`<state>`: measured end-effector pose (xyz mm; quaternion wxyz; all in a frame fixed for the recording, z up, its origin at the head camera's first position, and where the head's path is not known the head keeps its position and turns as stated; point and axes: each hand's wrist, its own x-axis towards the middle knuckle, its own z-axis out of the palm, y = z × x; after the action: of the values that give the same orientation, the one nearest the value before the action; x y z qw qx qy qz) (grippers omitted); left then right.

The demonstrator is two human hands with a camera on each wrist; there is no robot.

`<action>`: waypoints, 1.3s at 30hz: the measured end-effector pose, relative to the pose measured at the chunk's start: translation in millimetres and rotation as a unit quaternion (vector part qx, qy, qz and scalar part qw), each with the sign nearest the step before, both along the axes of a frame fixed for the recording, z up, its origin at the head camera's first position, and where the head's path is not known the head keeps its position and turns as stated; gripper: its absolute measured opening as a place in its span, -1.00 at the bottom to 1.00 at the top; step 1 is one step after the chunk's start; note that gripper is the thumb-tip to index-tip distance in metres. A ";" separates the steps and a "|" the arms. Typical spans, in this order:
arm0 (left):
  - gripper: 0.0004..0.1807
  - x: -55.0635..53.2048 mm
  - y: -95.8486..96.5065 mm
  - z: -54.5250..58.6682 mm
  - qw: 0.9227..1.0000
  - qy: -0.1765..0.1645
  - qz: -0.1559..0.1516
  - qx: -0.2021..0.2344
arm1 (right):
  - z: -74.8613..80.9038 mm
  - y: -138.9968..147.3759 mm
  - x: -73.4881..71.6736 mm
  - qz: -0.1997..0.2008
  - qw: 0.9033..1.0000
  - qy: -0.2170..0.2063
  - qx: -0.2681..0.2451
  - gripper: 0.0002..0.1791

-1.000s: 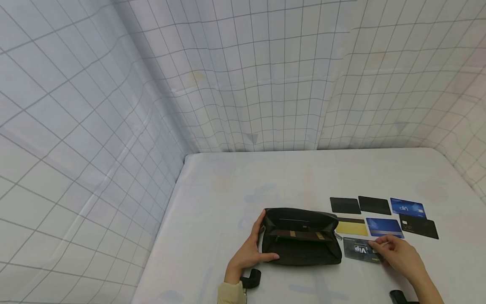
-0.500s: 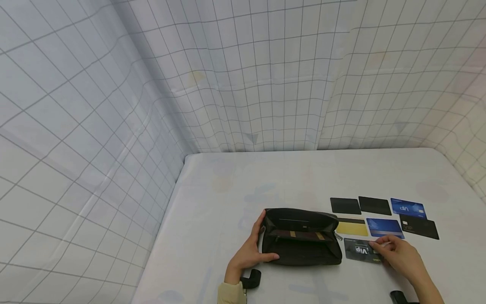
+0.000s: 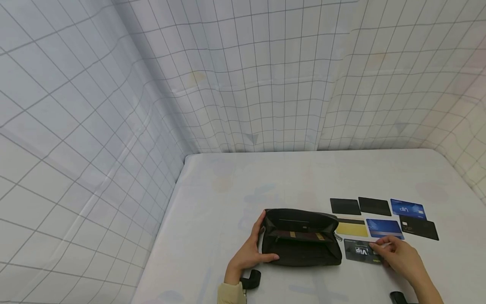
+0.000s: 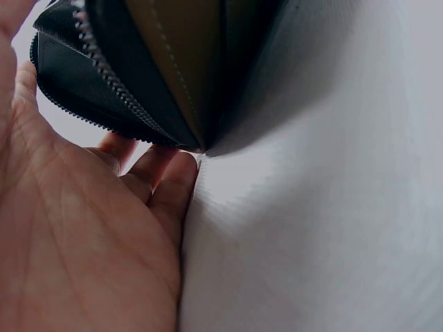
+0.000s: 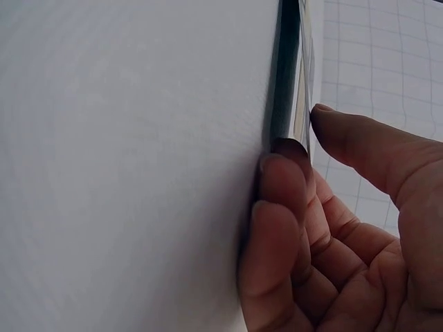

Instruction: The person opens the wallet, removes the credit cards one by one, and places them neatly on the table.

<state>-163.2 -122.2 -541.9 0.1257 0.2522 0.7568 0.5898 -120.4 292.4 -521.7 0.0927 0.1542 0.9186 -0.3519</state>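
Note:
A black zip-around wallet [image 3: 303, 256] stands unzipped with its mouth spread, showing a brown inner section. My left hand [image 3: 248, 253] grips its left end, thumb on the front panel and fingers behind. In the left wrist view, the fingertips lie against the zipper teeth of the wallet [image 4: 97, 97]. To the right of the wallet, my right hand [image 3: 400, 257] pinches the right end of a dark grey VIP card [image 3: 356, 250]. The right wrist view has the thumb [image 5: 346, 135] over the card's edge and curled fingers [image 5: 280, 187] beneath.
Behind the right hand lie a yellow card [image 3: 352, 229], a blue card [image 3: 384, 228] and a black VIP card [image 3: 417, 227]. Farther back are two black cards [image 3: 345, 206] and a blue VIP card [image 3: 408, 208]. Grid-patterned white curtains [image 3: 258, 84] surround the white table [image 3: 212, 190].
The dark grey VIP card has shifted very slightly to the right since the first frame. Both hands and the wallet stay in place.

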 end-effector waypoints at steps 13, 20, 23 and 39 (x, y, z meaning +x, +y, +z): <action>0.29 3.5 1.2 12.8 1.000 0.009 -0.005 -0.005 | 0.6 -0.6 2.4 -0.023 0.999 -0.012 -0.024 -0.31; 0.28 6.9 2.0 22.7 1.000 0.014 -0.005 -0.002 | -1.2 -0.8 3.1 -0.034 0.999 -0.018 -0.030 -0.33; 0.30 2.6 1.2 9.6 1.000 0.016 -0.001 -0.008 | -2.0 -0.3 3.5 -0.038 0.999 -0.021 -0.034 -0.34; 0.31 -1.0 0.6 -1.8 1.000 0.011 0.000 -0.002 | -5.2 1.6 2.1 -0.040 0.998 -0.020 -0.034 -0.37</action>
<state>-164.2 -121.6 -543.7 0.1180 0.2583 0.7592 0.5857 -118.3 294.0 -526.9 0.1023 0.1944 0.8973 -0.3828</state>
